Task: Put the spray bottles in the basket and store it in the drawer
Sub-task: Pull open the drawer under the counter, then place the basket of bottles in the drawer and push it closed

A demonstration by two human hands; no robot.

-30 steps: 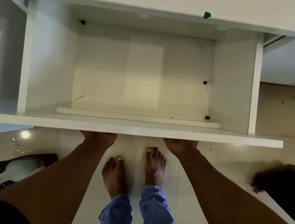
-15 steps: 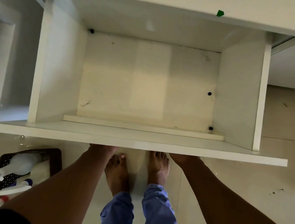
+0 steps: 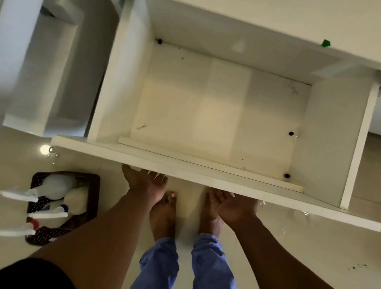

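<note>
Both hands, left hand [image 3: 146, 182] and right hand [image 3: 232, 205], are hanging spread under the drawer [image 3: 205, 175] front; basket [image 3: 93, 195] with 3 spray bottles [image 3: 57, 185] is sitting left, risking tipping when lifted.

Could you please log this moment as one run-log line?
drawer: open, nothing inside | basket: on floor, bottles in it | hands: left, right, open, palms up under drawer front

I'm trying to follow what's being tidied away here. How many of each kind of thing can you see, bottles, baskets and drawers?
Spray bottles: 3, one, a second and a third, all lying in the basket
Basket: 1, on the floor
Open drawer: 1, with nothing in it
Total: 5
</note>
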